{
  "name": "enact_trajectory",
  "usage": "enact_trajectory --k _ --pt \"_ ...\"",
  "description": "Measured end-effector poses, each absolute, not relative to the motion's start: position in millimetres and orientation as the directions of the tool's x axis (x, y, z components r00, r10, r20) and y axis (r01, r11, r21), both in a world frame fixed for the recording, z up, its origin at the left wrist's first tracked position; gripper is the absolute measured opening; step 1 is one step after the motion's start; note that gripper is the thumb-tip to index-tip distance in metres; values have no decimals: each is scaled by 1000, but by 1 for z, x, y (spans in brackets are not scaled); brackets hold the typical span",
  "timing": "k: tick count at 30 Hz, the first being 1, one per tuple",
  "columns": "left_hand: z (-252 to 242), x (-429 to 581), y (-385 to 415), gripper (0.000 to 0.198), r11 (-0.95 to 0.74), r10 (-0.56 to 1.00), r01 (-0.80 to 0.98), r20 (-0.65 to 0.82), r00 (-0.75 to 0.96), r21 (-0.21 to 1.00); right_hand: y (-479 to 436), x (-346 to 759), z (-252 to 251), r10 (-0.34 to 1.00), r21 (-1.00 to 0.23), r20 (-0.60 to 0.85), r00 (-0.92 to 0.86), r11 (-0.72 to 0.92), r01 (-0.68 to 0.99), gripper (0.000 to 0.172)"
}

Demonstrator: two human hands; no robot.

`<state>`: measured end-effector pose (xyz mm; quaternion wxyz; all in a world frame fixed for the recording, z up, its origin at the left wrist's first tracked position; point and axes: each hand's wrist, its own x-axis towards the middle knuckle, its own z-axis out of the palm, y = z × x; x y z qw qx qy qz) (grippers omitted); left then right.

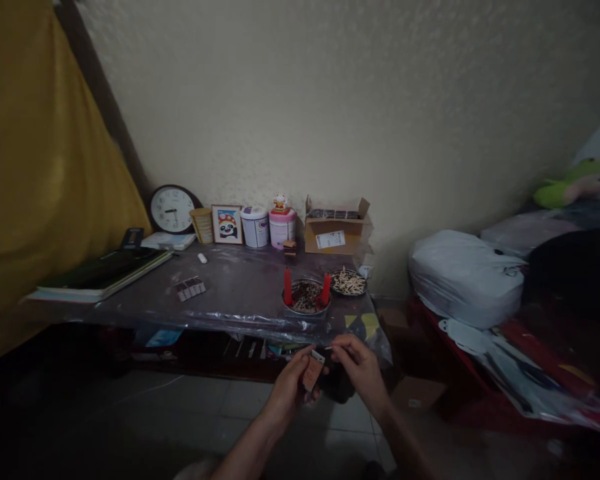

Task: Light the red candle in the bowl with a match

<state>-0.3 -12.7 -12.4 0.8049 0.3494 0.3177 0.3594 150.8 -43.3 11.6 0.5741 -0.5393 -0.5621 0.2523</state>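
My left hand (289,387) is closed around a small brown matchbox (312,375), whose pale inner tray shows at the upper end. Just to its right, my right hand (357,363) pinches a thin pale matchstick (329,347), its tip pointing toward the box. Both hands are in front of the table's near edge. Beyond them, a round metal dish (305,311) holds dark bits and two unlit red candles, a left candle (288,287) and a right candle (326,289). Beside it, a plate (333,291) carries a heap of pale matchsticks (350,283).
The table (245,287) has a clear plastic cover. Along the wall stand a clock (172,209), a framed panda picture (227,225), lidded tubs and an open cardboard box (333,239). Small wrapped boxes (191,288) lie left. Bagged items (465,277) are piled at right.
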Motion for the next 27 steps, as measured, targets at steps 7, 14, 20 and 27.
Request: enact_trajectory --k 7,14,20,27 --pt "-8 -1 -13 59 320 892 -386 -138 430 865 -44 149 16 910 -941 317 268 265 211 23" --pt "9 -8 -18 59 175 934 -364 -38 356 915 -49 138 10 852 -761 511 116 386 521 14" --pt "10 -12 -17 44 128 957 -352 -23 288 927 -56 130 12 857 -625 514 -27 396 672 45" --pt "12 -11 -20 49 170 947 -400 -37 319 901 -55 126 3 866 -565 489 -103 405 719 63"
